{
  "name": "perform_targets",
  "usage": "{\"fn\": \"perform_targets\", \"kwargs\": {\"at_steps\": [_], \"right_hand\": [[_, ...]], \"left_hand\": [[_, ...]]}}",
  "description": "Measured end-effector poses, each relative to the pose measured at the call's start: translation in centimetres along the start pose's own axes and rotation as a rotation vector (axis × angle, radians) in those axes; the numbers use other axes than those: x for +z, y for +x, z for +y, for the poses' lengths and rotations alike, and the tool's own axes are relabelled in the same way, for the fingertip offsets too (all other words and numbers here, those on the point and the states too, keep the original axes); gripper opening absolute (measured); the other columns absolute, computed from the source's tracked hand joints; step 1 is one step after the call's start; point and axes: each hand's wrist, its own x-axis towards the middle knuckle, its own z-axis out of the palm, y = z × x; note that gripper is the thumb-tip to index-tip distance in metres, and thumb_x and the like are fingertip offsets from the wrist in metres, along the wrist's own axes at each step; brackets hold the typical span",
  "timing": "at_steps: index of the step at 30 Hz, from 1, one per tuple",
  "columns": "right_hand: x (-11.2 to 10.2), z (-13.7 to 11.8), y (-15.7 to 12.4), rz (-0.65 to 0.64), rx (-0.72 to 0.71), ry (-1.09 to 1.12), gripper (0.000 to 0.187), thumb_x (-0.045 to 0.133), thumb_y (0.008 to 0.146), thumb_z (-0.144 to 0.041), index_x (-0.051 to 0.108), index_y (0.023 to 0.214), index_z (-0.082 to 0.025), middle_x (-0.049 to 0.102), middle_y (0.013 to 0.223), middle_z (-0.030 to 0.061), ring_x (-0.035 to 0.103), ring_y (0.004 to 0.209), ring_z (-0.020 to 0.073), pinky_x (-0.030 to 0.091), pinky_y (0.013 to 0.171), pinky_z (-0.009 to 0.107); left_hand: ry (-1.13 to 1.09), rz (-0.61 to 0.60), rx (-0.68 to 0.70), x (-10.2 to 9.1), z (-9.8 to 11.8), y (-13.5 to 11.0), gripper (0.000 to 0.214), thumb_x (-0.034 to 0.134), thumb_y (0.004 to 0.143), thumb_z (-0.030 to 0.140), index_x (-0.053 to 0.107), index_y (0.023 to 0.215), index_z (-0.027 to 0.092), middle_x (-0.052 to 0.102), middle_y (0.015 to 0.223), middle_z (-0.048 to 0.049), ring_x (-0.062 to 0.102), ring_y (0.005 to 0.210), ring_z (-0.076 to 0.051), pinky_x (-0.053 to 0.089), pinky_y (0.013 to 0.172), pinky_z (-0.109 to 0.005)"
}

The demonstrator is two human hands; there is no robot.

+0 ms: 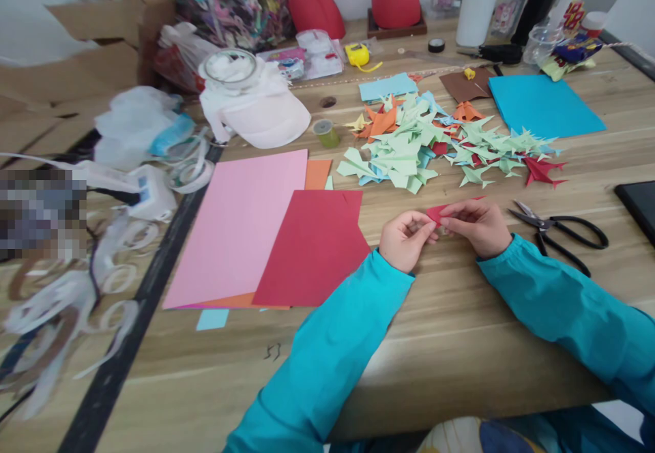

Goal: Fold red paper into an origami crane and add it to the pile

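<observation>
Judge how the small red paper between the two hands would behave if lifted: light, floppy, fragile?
The red paper is probably very light: only fingertips of the left hand and right hand pinch it. It likely holds a crease, since the folded pieces behind it show raised points. Looking thin, it could crumple under a hard squeeze.
</observation>
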Motion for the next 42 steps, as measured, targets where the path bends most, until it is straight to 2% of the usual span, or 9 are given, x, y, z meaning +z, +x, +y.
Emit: {"fn": "perform_targets", "kwargs": {"at_steps": [16, 29, 35, 39, 42], "right_hand": [[0.19, -0.05, -0.23, -0.059, 0.011, -0.007, 0.026, 0.076, 0.055, -0.031, 0.066, 0.074, -0.016, 0.067, 0.061, 0.0013, 0.06, 0.053, 0.0124, 0.051, 0.054, 0.026], [-0.03, -0.14, -0.04, 0.006, 0.035, -0.015, 0.026, 0.076, 0.054, -0.032, 0.066, 0.071, -0.016, 0.063, 0.053, 0.0002, 0.056, 0.046, 0.0115, 0.048, 0.046, 0.025], [-0.11, 0.04, 0.02, 0.008, 0.027, -0.027, 0.027, 0.076, 0.053, -0.033, 0.066, 0.071, -0.015, 0.064, 0.054, 0.0007, 0.056, 0.045, 0.0119, 0.048, 0.046, 0.026], [-0.06, -0.09, -0.05, 0.013, 0.041, -0.026, 0.026, 0.077, 0.053, -0.031, 0.066, 0.071, -0.016, 0.064, 0.054, 0.0003, 0.056, 0.045, 0.0113, 0.048, 0.046, 0.025], [-0.02, -0.22, -0.09, -0.001, 0.044, -0.012, 0.026, 0.077, 0.053, -0.031, 0.066, 0.071, -0.016, 0.064, 0.054, 0.0004, 0.056, 0.045, 0.0115, 0.048, 0.046, 0.026]], "left_hand": [[0.038, 0.039, -0.001, 0.07, 0.02, -0.03, 0.012, 0.064, 0.064, 0.02, 0.056, 0.066, 0.012, 0.059, 0.049, 0.0004, 0.057, 0.045, -0.01, 0.048, 0.047, -0.021], [-0.047, 0.009, -0.03, -0.02, -0.06, 0.12, 0.022, 0.067, 0.063, 0.029, 0.053, 0.068, 0.013, 0.058, 0.051, 0.0006, 0.057, 0.046, -0.01, 0.049, 0.048, -0.022], [-0.129, 0.005, -0.043, -0.16, -0.01, 0.28, 0.033, 0.068, 0.059, 0.024, 0.043, 0.079, 0.017, 0.059, 0.057, 0.0037, 0.059, 0.047, -0.012, 0.049, 0.046, -0.023], [-0.156, -0.006, -0.059, -0.18, 0.1, 0.25, 0.029, 0.063, 0.065, 0.026, 0.043, 0.084, 0.016, 0.059, 0.058, 0.0032, 0.059, 0.047, -0.012, 0.049, 0.047, -0.024], [-0.136, -0.018, -0.049, -0.04, 0.11, 0.17, 0.034, 0.067, 0.062, 0.026, 0.044, 0.085, 0.017, 0.059, 0.058, 0.0036, 0.059, 0.048, -0.011, 0.048, 0.047, -0.023]]}}
